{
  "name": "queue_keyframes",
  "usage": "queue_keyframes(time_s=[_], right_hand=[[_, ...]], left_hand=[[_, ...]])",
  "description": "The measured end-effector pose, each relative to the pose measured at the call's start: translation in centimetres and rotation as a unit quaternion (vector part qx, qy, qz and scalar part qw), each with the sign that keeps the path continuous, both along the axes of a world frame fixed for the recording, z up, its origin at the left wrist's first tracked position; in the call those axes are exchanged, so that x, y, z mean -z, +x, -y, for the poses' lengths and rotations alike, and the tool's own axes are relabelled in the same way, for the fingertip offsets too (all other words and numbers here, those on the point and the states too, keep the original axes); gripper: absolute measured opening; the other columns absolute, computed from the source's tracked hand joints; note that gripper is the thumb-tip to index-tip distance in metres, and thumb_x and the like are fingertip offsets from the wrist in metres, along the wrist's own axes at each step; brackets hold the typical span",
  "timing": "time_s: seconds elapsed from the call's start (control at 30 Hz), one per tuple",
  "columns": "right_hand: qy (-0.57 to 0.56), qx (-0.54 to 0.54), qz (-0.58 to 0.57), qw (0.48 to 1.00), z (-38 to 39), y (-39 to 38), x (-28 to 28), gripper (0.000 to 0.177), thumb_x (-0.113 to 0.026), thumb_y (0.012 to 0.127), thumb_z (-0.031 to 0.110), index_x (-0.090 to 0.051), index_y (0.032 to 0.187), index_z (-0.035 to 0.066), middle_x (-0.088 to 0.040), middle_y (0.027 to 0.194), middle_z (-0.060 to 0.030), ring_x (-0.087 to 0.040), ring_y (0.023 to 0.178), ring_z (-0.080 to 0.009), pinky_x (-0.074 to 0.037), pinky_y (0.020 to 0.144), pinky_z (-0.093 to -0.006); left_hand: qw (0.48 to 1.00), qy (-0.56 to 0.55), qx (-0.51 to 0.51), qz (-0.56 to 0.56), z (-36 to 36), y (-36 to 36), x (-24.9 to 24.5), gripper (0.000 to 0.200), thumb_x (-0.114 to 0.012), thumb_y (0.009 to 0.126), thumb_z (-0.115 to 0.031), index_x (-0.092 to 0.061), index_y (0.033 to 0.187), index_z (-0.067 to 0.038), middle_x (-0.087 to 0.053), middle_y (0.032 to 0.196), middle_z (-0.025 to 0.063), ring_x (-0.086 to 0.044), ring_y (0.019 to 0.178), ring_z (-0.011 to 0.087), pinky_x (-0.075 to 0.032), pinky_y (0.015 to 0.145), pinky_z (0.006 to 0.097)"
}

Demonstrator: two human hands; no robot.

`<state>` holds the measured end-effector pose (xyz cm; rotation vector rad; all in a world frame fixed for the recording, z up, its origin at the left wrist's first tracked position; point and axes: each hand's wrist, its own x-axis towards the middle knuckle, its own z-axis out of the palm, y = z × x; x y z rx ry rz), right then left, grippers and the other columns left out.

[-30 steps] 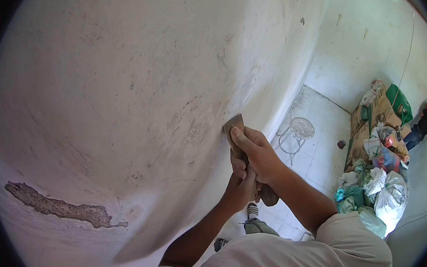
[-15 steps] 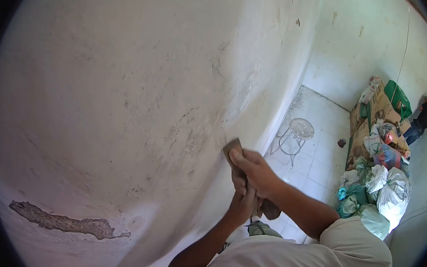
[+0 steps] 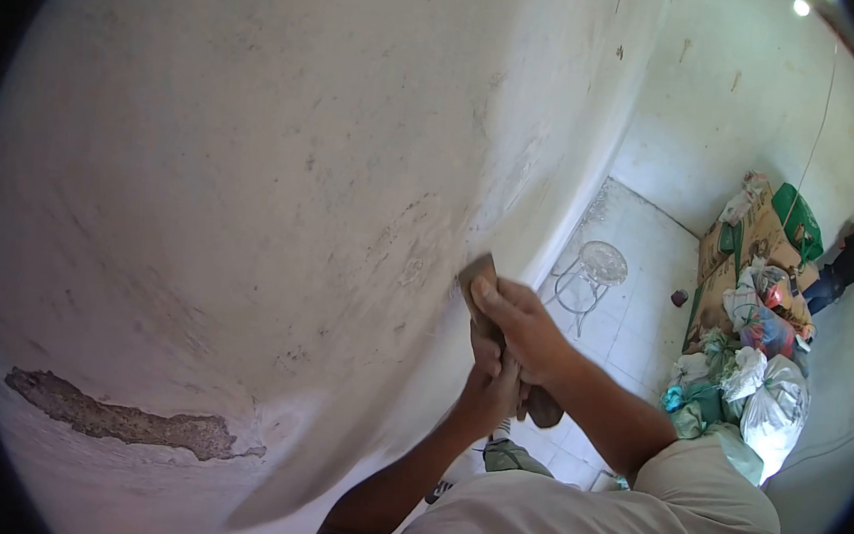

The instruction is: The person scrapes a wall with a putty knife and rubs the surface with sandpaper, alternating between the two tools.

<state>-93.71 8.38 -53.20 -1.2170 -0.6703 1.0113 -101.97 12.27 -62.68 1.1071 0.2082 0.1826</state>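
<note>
Both of my hands are closed around one scraper (image 3: 478, 269) with a flat brownish blade and a thick dark handle. My right hand (image 3: 527, 325) is higher, its thumb pressed along the base of the blade. Lower on the tool, my left hand (image 3: 490, 387) wraps the grip, and the rounded handle end sticks out below. The blade tip is at the scuffed white wall (image 3: 282, 195); whether it touches cannot be made out. Dark scratches and stains mark the wall around it.
Bare rough plaster shows in a long broken patch (image 3: 124, 418) at lower left. A round metal stool (image 3: 603, 264) stands on the tiled floor. Tied plastic bags (image 3: 774, 415) and cardboard boxes (image 3: 714, 290) are piled at right, near another person (image 3: 843, 265) in dark clothes.
The camera view has shifted slightly, so the wall marks sit elsewhere in view. My hands and the scraper appear a little higher and to the right, with the grip unchanged.
</note>
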Motion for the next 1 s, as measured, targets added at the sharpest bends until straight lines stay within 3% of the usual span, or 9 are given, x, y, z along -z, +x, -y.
queue_keyframes(time_s=[0.13, 0.43, 0.53, 0.63, 0.77, 0.9, 1.0], right_hand=[[-0.049, -0.005, -0.081, 0.996, 0.5, 0.1, 2.2, 0.036, -0.049, 0.098, 0.043, -0.045, 0.089, 0.009, -0.041, 0.055, 0.0002, -0.04, 0.042, -0.0098, -0.038, 0.04, -0.0249], [-0.025, 0.006, -0.064, 0.998, 0.3, 0.1, 3.7, 0.038, -0.05, 0.098, 0.044, -0.046, 0.09, 0.007, -0.042, 0.054, -0.0002, -0.042, 0.041, -0.0102, -0.038, 0.04, -0.0247], [0.017, -0.004, -0.014, 1.0, -0.4, -0.2, 1.3, 0.039, -0.05, 0.098, 0.044, -0.046, 0.091, 0.006, -0.043, 0.053, -0.0007, -0.044, 0.041, -0.0105, -0.038, 0.04, -0.0245], [0.026, -0.014, -0.023, 0.999, -0.7, -0.1, 0.3, 0.039, -0.05, 0.098, 0.044, -0.046, 0.09, 0.007, -0.044, 0.053, -0.0012, -0.044, 0.041, -0.0104, -0.038, 0.04, -0.0245], [-0.024, -0.019, -0.06, 0.998, 0.2, -0.7, 3.8, 0.038, -0.051, 0.097, 0.043, -0.046, 0.087, 0.007, -0.044, 0.057, -0.0009, -0.043, 0.042, -0.0101, -0.039, 0.04, -0.0252], [0.012, -0.014, -0.025, 1.0, -0.2, -1.4, 2.0, 0.037, -0.053, 0.097, 0.042, -0.046, 0.085, 0.008, -0.043, 0.061, 0.001, -0.043, 0.043, -0.0086, -0.039, 0.039, -0.0251], [0.039, -0.017, -0.029, 0.999, -0.6, -1.5, 0.8, 0.038, -0.053, 0.097, 0.042, -0.046, 0.086, 0.007, -0.044, 0.06, 0.0003, -0.044, 0.042, -0.0095, -0.039, 0.038, -0.0254]], left_hand=[[0.998, -0.026, -0.045, -0.027, 1.6, -0.8, 0.5, 0.039, -0.034, 0.103, -0.04, -0.046, 0.092, -0.006, -0.049, 0.067, 0.0036, -0.049, 0.048, 0.0129, -0.043, 0.042, 0.0274], [0.998, -0.035, -0.029, -0.033, 1.1, -0.7, 2.4, 0.038, -0.036, 0.103, -0.037, -0.047, 0.088, -0.005, -0.048, 0.065, 0.0036, -0.05, 0.049, 0.0132, -0.043, 0.043, 0.0276], [0.999, -0.032, -0.023, -0.018, -0.1, -0.8, 0.7, 0.038, -0.037, 0.103, -0.037, -0.047, 0.086, -0.004, -0.048, 0.064, 0.0036, -0.049, 0.048, 0.0124, -0.042, 0.042, 0.0269], [0.999, 0.005, -0.033, 0.027, -0.4, -0.5, 0.1, 0.036, -0.039, 0.103, -0.036, -0.048, 0.088, -0.004, -0.049, 0.064, 0.0039, -0.049, 0.048, 0.0122, -0.043, 0.043, 0.0274], [0.992, -0.042, -0.095, -0.072, 2.0, -1.9, 1.0, 0.04, -0.034, 0.103, -0.04, -0.051, 0.092, -0.006, -0.05, 0.068, 0.0032, -0.05, 0.054, 0.0118, -0.044, 0.046, 0.0278], [0.999, -0.004, -0.042, -0.034, 0.5, -2.0, 2.4, 0.039, -0.033, 0.103, -0.043, -0.047, 0.1, -0.007, -0.051, 0.073, 0.0028, -0.051, 0.057, 0.0109, -0.043, 0.049, 0.0263], [0.998, -0.005, -0.044, -0.037, 0.0, -2.4, -0.4, 0.038, -0.033, 0.103, -0.043, -0.046, 0.102, -0.008, -0.05, 0.073, 0.0035, -0.05, 0.057, 0.0115, -0.042, 0.047, 0.027]])
